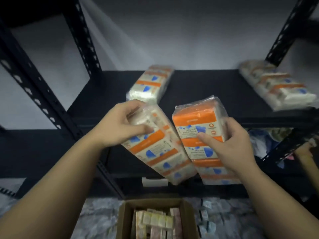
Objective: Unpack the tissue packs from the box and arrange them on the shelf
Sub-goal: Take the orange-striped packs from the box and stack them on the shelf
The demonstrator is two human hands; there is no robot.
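Holding one tissue pack each: left hand [119, 125] grips the left pack [155, 145], right hand [229, 144] grips the right pack [202, 135], both raised before the shelf [215, 94]. Two packs already lie there, at 12 o'clock [151, 83] and 2 o'clock [278, 87]. Box [155, 219] at 6 o'clock holds more; task looks under halfway.

A pale grey wall [181, 31] stands behind dim black metal uprights [86, 40]; mottled floor [96, 219] below.
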